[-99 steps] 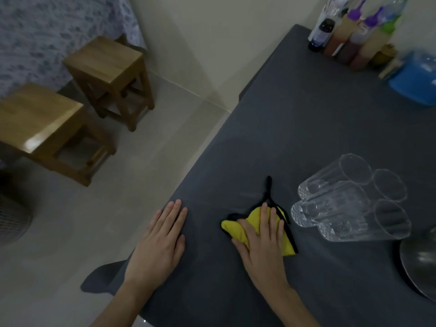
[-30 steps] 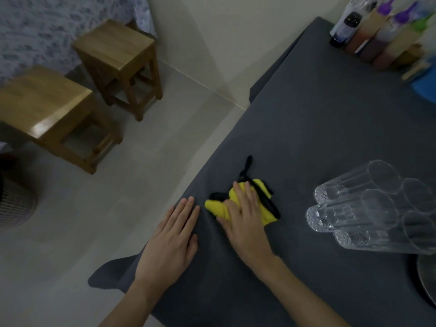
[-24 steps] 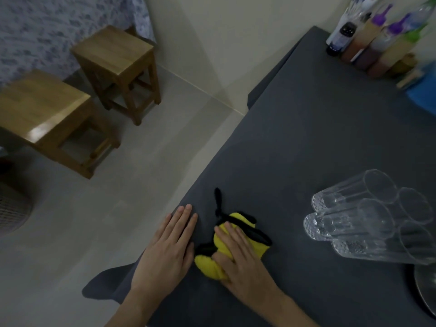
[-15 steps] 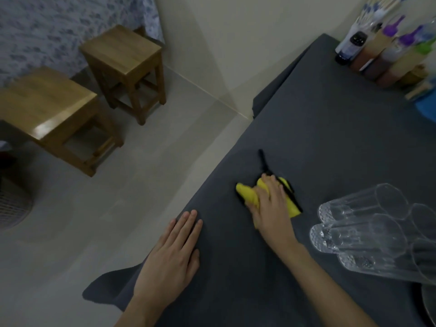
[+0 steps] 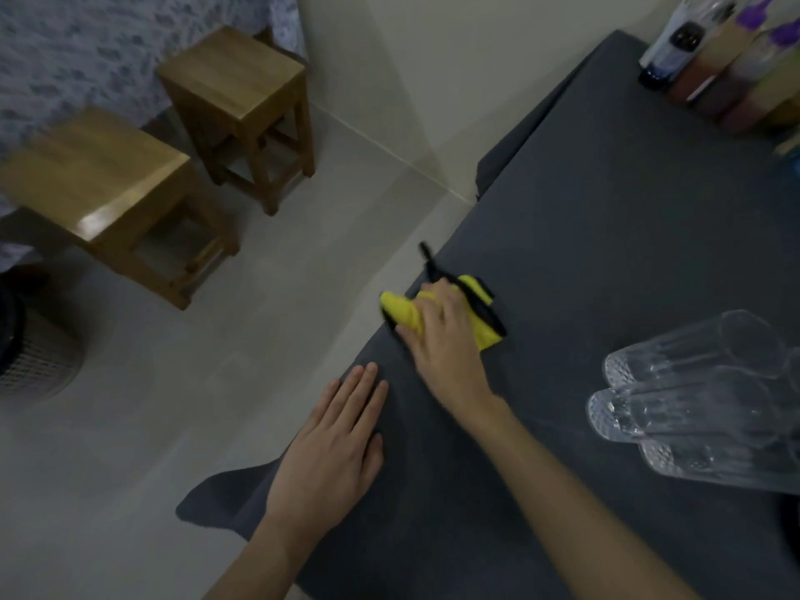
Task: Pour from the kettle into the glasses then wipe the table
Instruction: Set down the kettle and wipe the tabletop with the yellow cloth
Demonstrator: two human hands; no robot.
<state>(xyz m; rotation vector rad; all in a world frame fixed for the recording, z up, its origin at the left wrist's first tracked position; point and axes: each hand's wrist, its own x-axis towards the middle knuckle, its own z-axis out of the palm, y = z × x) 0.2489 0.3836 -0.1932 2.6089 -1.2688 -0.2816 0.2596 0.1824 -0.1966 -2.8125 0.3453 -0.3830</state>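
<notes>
A yellow cloth with black trim (image 5: 478, 316) lies at the left edge of the table (image 5: 627, 236), which is covered in dark grey fabric. My right hand (image 5: 446, 339) presses down on the cloth, fingers curled over it. My left hand (image 5: 333, 452) rests flat on the table near the front left corner, fingers apart and holding nothing. Three clear ribbed glasses (image 5: 692, 400) stand together at the right. The kettle is out of view.
Several sauce bottles (image 5: 714, 62) stand at the table's far right corner against the wall. Two wooden stools (image 5: 233, 80) (image 5: 91, 171) stand on the tiled floor to the left. A mesh basket (image 5: 30, 352) sits at the far left.
My right hand has slid the cloth back and forth and now has it out at the table's left edge. My left hand has stayed flat near the corner.
</notes>
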